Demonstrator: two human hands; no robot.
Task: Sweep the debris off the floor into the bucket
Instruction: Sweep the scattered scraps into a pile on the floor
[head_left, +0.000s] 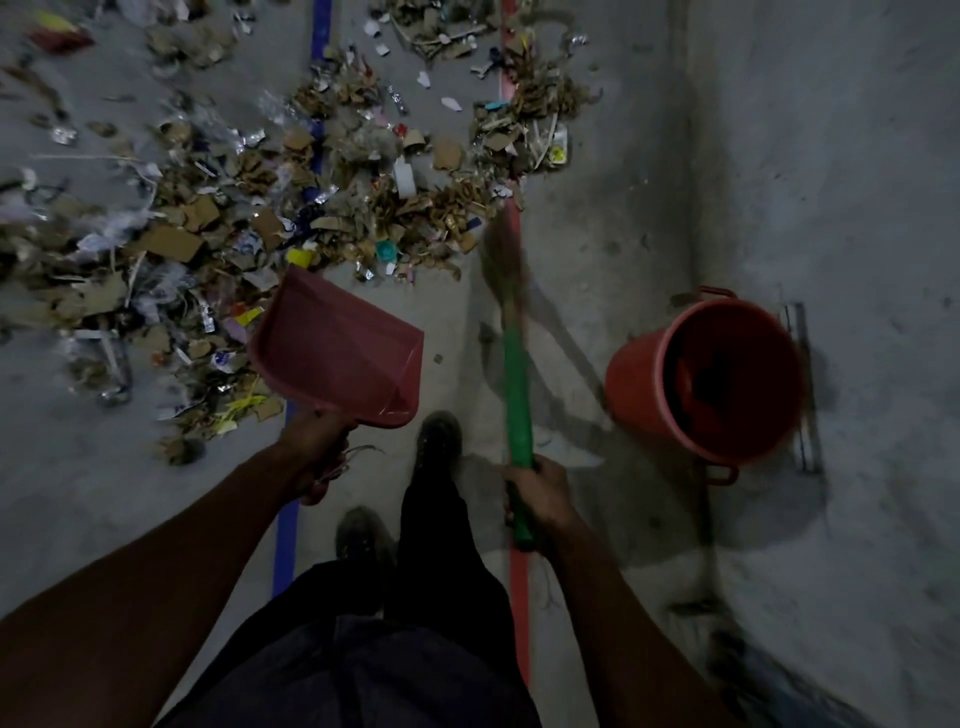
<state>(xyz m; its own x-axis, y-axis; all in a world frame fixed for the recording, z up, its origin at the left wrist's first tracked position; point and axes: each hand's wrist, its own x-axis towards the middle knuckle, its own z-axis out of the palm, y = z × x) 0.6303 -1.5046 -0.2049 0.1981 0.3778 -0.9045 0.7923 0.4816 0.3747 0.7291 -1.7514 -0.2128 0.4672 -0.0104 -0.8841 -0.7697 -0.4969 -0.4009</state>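
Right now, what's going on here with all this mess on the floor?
A person is cleaning up. The left hand grips a pink dustpan, which looks empty, and the right hand grips a green-handled broom whose bristles reach the edge of the debris. A red bucket stands on the floor to the person's right.

Both bare arms reach forward and down; the left hand (317, 447) curls its fingers round the handle of a dustpan (337, 348), wrist bent so the pan tilts ahead of it; the right hand (540, 496), level with the left and well apart from it, grips a broom (517, 384) low on its handle, knuckles up; two feet show between the hands.
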